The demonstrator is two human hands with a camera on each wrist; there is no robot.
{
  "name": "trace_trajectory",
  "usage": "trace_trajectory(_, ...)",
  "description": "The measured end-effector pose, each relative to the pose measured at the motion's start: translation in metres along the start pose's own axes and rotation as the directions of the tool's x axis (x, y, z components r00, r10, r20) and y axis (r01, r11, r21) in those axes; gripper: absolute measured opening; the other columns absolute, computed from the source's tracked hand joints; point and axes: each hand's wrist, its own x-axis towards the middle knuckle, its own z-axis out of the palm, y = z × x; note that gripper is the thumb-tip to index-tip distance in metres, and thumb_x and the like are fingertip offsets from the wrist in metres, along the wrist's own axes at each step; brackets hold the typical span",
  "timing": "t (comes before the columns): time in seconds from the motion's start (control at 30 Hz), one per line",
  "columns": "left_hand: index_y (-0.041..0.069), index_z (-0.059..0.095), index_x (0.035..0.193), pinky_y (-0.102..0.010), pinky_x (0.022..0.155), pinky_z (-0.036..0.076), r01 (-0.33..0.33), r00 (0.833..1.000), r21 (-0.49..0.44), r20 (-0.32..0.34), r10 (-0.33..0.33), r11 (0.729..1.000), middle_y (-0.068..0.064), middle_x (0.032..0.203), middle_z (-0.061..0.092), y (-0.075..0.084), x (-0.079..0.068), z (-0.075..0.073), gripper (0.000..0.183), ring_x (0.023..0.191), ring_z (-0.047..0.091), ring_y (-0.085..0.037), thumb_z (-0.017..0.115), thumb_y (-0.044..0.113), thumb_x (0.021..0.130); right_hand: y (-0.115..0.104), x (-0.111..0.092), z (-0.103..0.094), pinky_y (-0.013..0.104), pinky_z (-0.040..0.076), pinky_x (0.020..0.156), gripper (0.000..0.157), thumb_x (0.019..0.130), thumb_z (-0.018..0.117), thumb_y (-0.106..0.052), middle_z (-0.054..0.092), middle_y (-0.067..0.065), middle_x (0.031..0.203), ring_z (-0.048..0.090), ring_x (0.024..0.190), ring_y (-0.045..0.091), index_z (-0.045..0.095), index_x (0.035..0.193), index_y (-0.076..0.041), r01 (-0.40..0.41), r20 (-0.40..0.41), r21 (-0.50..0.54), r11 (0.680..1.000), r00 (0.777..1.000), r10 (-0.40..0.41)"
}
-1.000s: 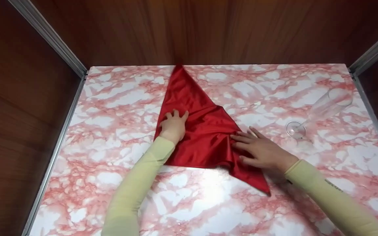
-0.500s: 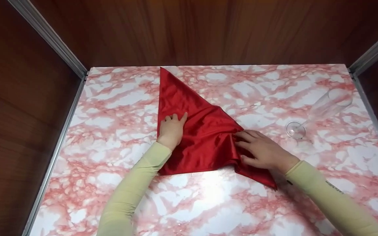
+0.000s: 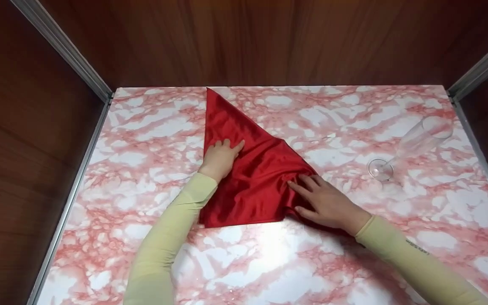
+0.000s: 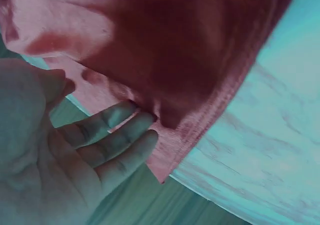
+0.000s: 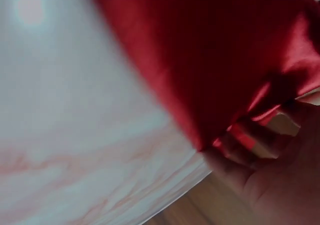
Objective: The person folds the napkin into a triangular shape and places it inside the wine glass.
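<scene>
A red satin cloth [image 3: 248,169], roughly a triangle, lies wrinkled on the table, its top corner close to the back wall. My left hand [image 3: 220,160] rests on its left part, fingers spread and extended. The left wrist view shows those fingertips [image 4: 145,120] touching the cloth near its edge. On the right side of the cloth lies my right hand [image 3: 326,201], fingers spread over bunched folds. Seen from the right wrist, its fingers [image 5: 260,137] reach along the cloth's edge. The cloth's right corner is mostly hidden beneath this hand and forearm.
A clear champagne flute [image 3: 417,142] lies on its side at the right, its base toward my right hand. The table [image 3: 142,203] has a red and white marbled top. Wood-pattern panels [image 3: 269,42] enclose it at back and sides.
The cloth's top corner has shifted left and its left edge now runs straighter. My right hand has slid slightly left, and the right corner has gone from view under it.
</scene>
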Motion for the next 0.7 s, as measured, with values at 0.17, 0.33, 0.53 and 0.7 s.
trace_trajectory(0.17, 0.033, 0.03, 0.151, -0.046, 0.089, 0.047, -0.035, 0.999, 0.014, -0.001, 0.035, 0.999, -0.019, 0.138, 0.042, -0.002, 0.002, 0.002, 0.051, 0.117, 0.049, -0.037, 0.044, 0.022, 0.103, -0.008, -0.003, 0.006, 0.055, 0.033, 0.102, 0.071, 0.092, 0.05, -0.056, 0.032, 0.021, 0.148, 0.033, 0.129, 0.041, 0.04, 0.146, -0.012, -0.005, -0.016, -0.01, 1.0, 1.0, 0.004)
trace_trajectory(0.33, 0.032, 0.033, 0.149, -0.05, 0.096, 0.041, -0.059, 0.998, 0.035, -0.012, 0.059, 0.998, -0.014, 0.149, 0.035, -0.004, 0.001, 0.005, 0.05, 0.126, 0.041, -0.037, 0.046, 0.035, 0.101, -0.012, -0.007, 0.008, 0.059, 0.024, 0.106, 0.08, 0.089, 0.051, -0.061, 0.023, 0.023, 0.152, 0.021, 0.137, 0.046, 0.034, 0.149, -0.011, -0.054, 0.052, 0.007, 0.999, 0.997, 0.053)
trace_trajectory(0.53, 0.032, 0.032, 0.15, -0.053, 0.111, 0.018, -0.066, 0.998, 0.017, 0.01, 0.066, 0.998, -0.013, 0.152, 0.031, -0.006, 0.001, 0.009, 0.056, 0.138, 0.023, -0.041, 0.046, 0.045, 0.098, -0.01, -0.008, 0.005, 0.062, 0.02, 0.107, 0.081, 0.089, 0.052, -0.062, 0.02, 0.021, 0.154, 0.017, 0.139, 0.044, 0.034, 0.149, -0.012, -0.061, 0.094, 0.035, 0.998, 0.994, 0.057)
trace_trajectory(0.7, 0.032, 0.031, 0.15, -0.055, 0.111, 0.016, -0.066, 0.998, -0.021, 0.004, 0.066, 0.998, -0.013, 0.153, 0.03, -0.007, 0.003, 0.014, 0.055, 0.139, 0.022, -0.041, 0.046, 0.044, 0.098, -0.005, -0.008, 0.002, 0.06, 0.021, 0.107, 0.078, 0.089, 0.048, -0.065, 0.025, 0.02, 0.152, 0.02, 0.139, 0.043, 0.04, 0.146, -0.012, -0.055, 0.083, 0.046, 0.997, 0.995, 0.051)
